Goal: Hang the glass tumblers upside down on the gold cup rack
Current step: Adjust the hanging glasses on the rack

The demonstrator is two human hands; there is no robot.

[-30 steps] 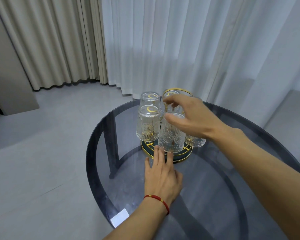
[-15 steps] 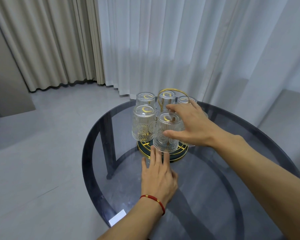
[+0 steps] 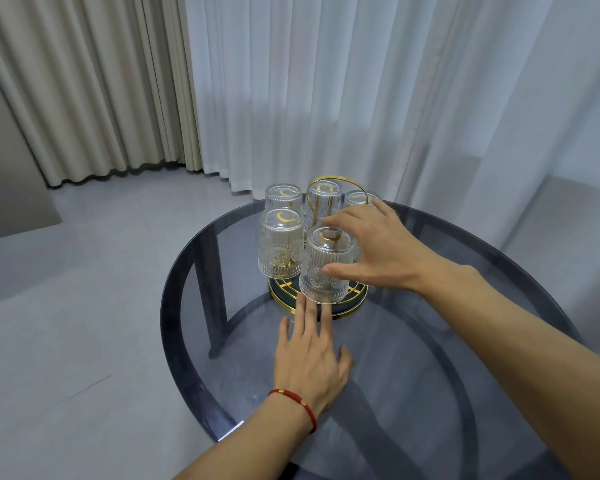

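A gold cup rack (image 3: 326,183) with a loop handle and a dark round base (image 3: 347,308) stands on a round smoked-glass table (image 3: 430,375). Several ribbed glass tumblers hang upside down on it: one front left (image 3: 280,247), and others behind it (image 3: 283,197). My right hand (image 3: 378,251) wraps the nearest tumbler (image 3: 321,254), thumb on its near side and fingers behind its top. That tumbler sits upside down over a gold peg. My left hand (image 3: 309,355) lies flat on the table, fingertips touching the rim of the base.
The table's dark frame and leg (image 3: 208,289) show through the glass. A white label (image 3: 231,431) sticks to the near left edge. Beige curtains (image 3: 84,98) and sheer white curtains (image 3: 326,81) hang behind, above a grey tiled floor (image 3: 66,306).
My right hand has lowered the nearest tumbler onto the rack's front peg and slid to its right side. My left hand has stayed flat at the base.
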